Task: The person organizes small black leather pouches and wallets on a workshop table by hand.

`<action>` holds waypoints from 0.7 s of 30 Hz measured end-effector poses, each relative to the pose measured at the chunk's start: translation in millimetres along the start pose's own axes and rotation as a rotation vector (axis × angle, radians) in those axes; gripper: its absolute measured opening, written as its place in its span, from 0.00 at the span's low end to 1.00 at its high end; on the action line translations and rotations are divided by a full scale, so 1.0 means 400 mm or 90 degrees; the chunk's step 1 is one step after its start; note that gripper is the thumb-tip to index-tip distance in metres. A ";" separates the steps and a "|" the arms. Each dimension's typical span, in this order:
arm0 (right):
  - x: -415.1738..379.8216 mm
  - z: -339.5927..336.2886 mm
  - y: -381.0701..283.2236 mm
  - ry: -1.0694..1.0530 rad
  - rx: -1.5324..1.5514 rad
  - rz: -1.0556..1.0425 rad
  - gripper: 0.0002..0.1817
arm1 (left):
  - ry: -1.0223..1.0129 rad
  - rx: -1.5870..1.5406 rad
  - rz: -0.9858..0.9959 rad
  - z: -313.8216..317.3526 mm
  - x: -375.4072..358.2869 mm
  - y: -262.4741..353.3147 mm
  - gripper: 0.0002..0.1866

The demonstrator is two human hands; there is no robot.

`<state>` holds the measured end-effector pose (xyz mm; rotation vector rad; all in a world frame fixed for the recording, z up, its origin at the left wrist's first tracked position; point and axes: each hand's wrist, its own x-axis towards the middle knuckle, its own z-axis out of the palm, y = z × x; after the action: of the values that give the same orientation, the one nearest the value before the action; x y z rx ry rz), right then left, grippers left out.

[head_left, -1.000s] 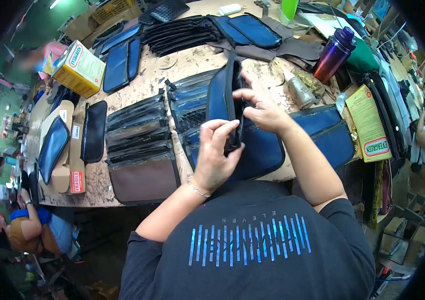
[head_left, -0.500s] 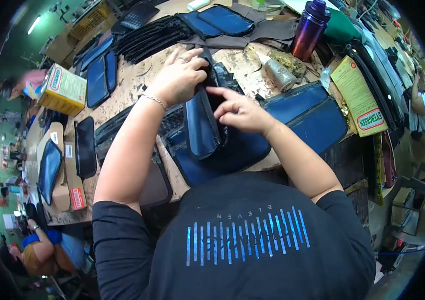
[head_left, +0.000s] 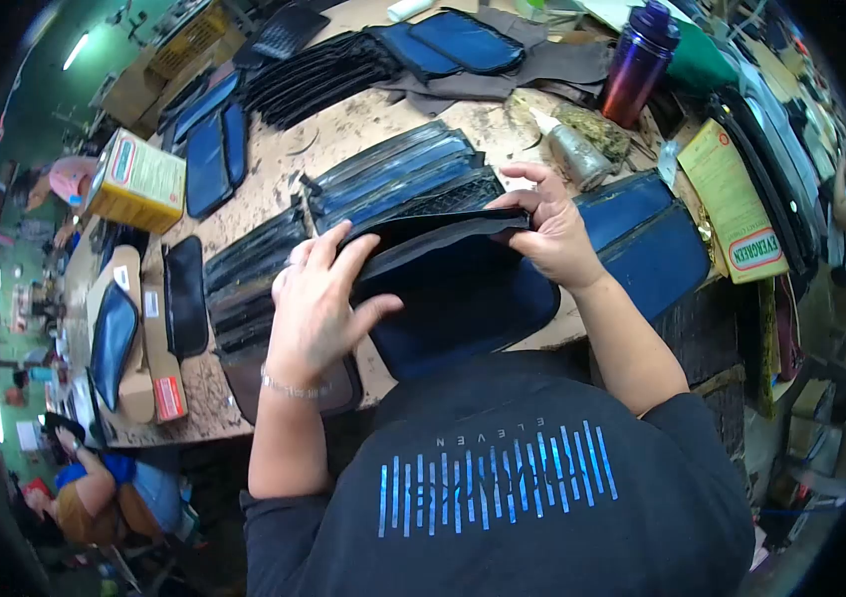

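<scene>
A dark folded piece (head_left: 443,239) stands raised between my hands, its long open edge running from left to right. My left hand (head_left: 323,294), with a bracelet at the wrist, touches the left end of that piece, fingers spread and thumb apart. At the right end, my right hand (head_left: 552,231) pinches the corner between thumb and fingers. Beneath lies a dark blue panel (head_left: 463,318) near the table edge. Behind the folded piece is a stack of black and blue strips (head_left: 393,169).
Yellow tin (head_left: 136,181) at left, a purple-red bottle (head_left: 639,65) and a dusty glue bottle (head_left: 577,154) at the back right. An Evergreen container (head_left: 737,204) stands far right. Blue panels (head_left: 642,234) lie right. Another person (head_left: 95,488) is at lower left.
The folded piece has turned from pointing away to lying crosswise. My left hand has moved down and left with fingers spread; my right hand has moved right and now pinches the end.
</scene>
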<state>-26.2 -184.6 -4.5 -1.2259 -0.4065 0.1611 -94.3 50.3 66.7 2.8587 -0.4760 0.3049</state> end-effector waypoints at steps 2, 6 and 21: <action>0.009 -0.006 0.004 -0.017 0.018 0.026 0.32 | -0.035 -0.070 0.019 0.027 0.003 -0.051 0.25; 0.016 -0.025 -0.001 -0.022 0.052 0.073 0.33 | -0.032 -0.487 -0.082 0.042 -0.011 -0.083 0.28; 0.032 -0.023 0.007 -0.089 0.064 0.179 0.23 | -0.071 -0.406 -0.086 0.093 -0.015 -0.157 0.17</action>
<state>-10.5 -187.6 -6.9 -1.1723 -0.3407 0.5043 -72.4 100.7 18.1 2.2727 -0.3214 -0.0343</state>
